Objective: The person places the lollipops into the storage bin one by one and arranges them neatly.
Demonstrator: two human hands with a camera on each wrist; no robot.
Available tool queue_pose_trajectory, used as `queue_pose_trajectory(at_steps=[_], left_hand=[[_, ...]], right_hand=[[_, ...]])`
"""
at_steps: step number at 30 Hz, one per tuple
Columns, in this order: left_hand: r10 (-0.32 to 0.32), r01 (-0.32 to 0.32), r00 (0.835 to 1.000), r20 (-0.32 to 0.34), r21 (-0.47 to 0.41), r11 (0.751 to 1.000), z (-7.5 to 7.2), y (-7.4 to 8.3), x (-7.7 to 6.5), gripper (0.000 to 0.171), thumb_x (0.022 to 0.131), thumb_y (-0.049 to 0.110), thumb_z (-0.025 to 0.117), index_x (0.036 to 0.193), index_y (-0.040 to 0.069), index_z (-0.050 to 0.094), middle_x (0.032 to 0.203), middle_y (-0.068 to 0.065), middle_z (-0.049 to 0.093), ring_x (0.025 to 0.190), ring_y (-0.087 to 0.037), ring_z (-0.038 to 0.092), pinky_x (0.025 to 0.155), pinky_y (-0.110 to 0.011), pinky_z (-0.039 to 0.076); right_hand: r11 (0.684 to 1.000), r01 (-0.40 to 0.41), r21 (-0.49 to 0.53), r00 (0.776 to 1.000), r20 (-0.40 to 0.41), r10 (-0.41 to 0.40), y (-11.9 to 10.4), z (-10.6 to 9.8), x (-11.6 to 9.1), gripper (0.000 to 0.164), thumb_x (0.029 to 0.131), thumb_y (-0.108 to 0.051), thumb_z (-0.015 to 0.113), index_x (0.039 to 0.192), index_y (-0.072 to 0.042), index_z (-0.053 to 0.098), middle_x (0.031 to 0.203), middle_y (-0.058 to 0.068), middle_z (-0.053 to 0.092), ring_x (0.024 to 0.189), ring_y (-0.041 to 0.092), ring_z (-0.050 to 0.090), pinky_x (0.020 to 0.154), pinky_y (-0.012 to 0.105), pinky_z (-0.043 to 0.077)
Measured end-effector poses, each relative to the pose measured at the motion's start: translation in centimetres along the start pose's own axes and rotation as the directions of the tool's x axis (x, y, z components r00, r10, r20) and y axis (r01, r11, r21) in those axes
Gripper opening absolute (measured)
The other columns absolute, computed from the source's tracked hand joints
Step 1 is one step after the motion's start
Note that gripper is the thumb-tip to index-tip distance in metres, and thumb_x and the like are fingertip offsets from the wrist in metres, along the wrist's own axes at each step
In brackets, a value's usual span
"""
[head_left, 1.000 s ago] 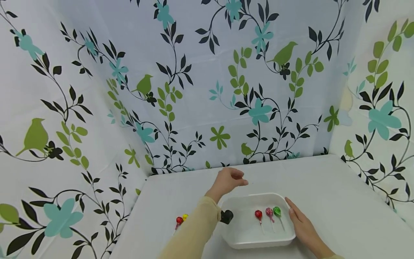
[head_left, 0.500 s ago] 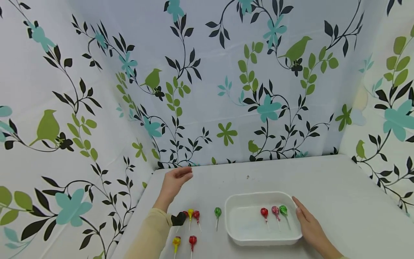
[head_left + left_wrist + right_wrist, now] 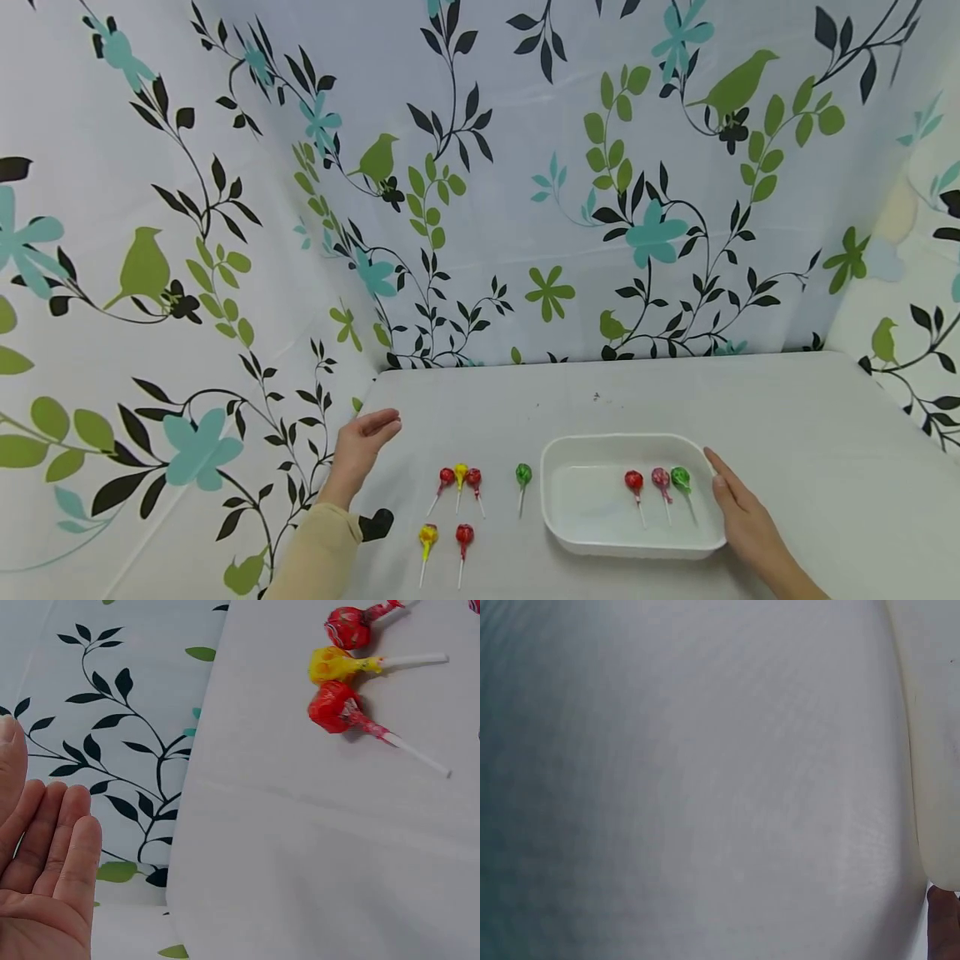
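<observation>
My left hand [image 3: 358, 454] is raised over the left part of the table, holding nothing. Its fingers [image 3: 75, 859] are extended side by side in the left wrist view. Closest to it is a row of lollipops: a red lollipop [image 3: 447, 477], a yellow lollipop [image 3: 461, 472] and another red lollipop [image 3: 473, 477]. At the right end of a white tray [image 3: 558, 533], my right hand [image 3: 750, 521] rests against the rim with straight fingers. Inside the tray lie a red lollipop [image 3: 633, 481], a pink lollipop [image 3: 661, 478] and a green lollipop [image 3: 681, 479].
In front of the row lie a yellow lollipop [image 3: 427, 536] and a red lollipop [image 3: 465, 535]. A green lollipop [image 3: 523, 475] is just left of the tray. Patterned curtains [image 3: 487, 208] border the white table [image 3: 637, 396] at the back and sides.
My left hand has moved left from above the tray, past the lollipops, which have come into full view. My right hand stays at the tray's right end. The head view has shifted slightly.
</observation>
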State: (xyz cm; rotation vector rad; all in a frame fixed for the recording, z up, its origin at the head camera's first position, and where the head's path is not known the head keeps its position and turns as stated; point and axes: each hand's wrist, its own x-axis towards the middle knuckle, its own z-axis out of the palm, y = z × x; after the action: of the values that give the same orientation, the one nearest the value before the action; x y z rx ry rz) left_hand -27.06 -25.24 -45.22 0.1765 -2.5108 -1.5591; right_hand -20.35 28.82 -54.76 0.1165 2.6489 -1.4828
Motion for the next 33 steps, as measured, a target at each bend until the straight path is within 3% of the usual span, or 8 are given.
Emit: queue_pose_trajectory(at_steps=[7, 12, 17, 23, 28, 33], left_hand=[[-0.043, 0.040, 0.997, 0.064, 0.048, 0.998, 2.6, -2.5, 0.1, 0.036, 0.097, 0.018, 0.072, 0.128, 0.001, 0.069, 0.126, -0.019, 0.072, 0.110, -0.020, 0.072, 0.104, -0.044, 0.054], [-0.099, 0.085, 0.987, 0.130, 0.114, 0.990, 4.5, -4.6, -0.2, 0.037, 0.097, 0.016, 0.072, 0.130, 0.000, 0.068, 0.123, -0.016, 0.073, 0.110, -0.025, 0.071, 0.101, -0.044, 0.056], [-0.110, 0.074, 0.974, 0.196, 0.183, 0.980, 5.3, -6.0, -0.7, 0.036, 0.095, 0.019, 0.074, 0.127, 0.003, 0.070, 0.121, -0.013, 0.074, 0.110, -0.025, 0.071, 0.100, -0.046, 0.056], [-0.093, 0.034, 0.964, 0.249, 0.229, 0.973, 5.5, -6.3, -0.7, 0.036, 0.094, 0.021, 0.076, 0.126, 0.005, 0.071, 0.122, -0.011, 0.074, 0.111, -0.026, 0.070, 0.103, -0.050, 0.053], [-0.074, -0.014, 0.947, 0.312, 0.269, 0.963, 6.1, -5.7, -0.3, 0.039, 0.091, 0.019, 0.078, 0.126, 0.005, 0.072, 0.121, -0.011, 0.074, 0.111, -0.024, 0.069, 0.102, -0.047, 0.055], [-0.045, -0.093, 0.931, 0.363, 0.353, 0.931, 6.9, -5.3, 0.1, 0.036, 0.087, 0.012, 0.081, 0.122, 0.004, 0.074, 0.116, -0.009, 0.075, 0.101, -0.020, 0.068, 0.094, -0.042, 0.058]], right_hand=[[1.000, -0.025, 0.004, 1.000, 0.006, 0.025, 0.0, 0.0, 0.1, 0.064, 0.111, -0.046, 0.011, 0.165, -0.013, 0.004, 0.168, 0.025, 0.004, 0.152, 0.055, 0.008, 0.118, 0.071, 0.015], [1.000, -0.029, 0.005, 1.000, 0.003, 0.029, 0.2, 0.1, 0.1, 0.064, 0.111, -0.046, 0.011, 0.165, -0.013, 0.004, 0.168, 0.025, 0.003, 0.151, 0.056, 0.008, 0.117, 0.072, 0.016], [1.000, -0.020, 0.006, 1.000, -0.006, 0.020, 0.2, 0.1, 0.2, 0.064, 0.111, -0.046, 0.011, 0.165, -0.013, 0.005, 0.168, 0.025, 0.005, 0.151, 0.056, 0.009, 0.118, 0.072, 0.015], [1.000, -0.014, 0.001, 1.000, -0.006, 0.014, 0.2, 0.2, 0.1, 0.064, 0.111, -0.047, 0.011, 0.165, -0.012, 0.006, 0.168, 0.027, 0.006, 0.151, 0.057, 0.009, 0.118, 0.073, 0.015], [1.000, 0.005, -0.001, 1.000, -0.016, -0.005, 0.2, 0.1, 0.1, 0.064, 0.112, -0.047, 0.012, 0.165, -0.012, 0.008, 0.167, 0.028, 0.008, 0.150, 0.059, 0.010, 0.117, 0.074, 0.015], [1.000, 0.005, 0.008, 1.000, -0.020, -0.005, 0.2, 0.1, 0.1, 0.065, 0.111, -0.048, 0.013, 0.165, -0.012, 0.008, 0.167, 0.028, 0.008, 0.150, 0.059, 0.010, 0.117, 0.074, 0.015]])
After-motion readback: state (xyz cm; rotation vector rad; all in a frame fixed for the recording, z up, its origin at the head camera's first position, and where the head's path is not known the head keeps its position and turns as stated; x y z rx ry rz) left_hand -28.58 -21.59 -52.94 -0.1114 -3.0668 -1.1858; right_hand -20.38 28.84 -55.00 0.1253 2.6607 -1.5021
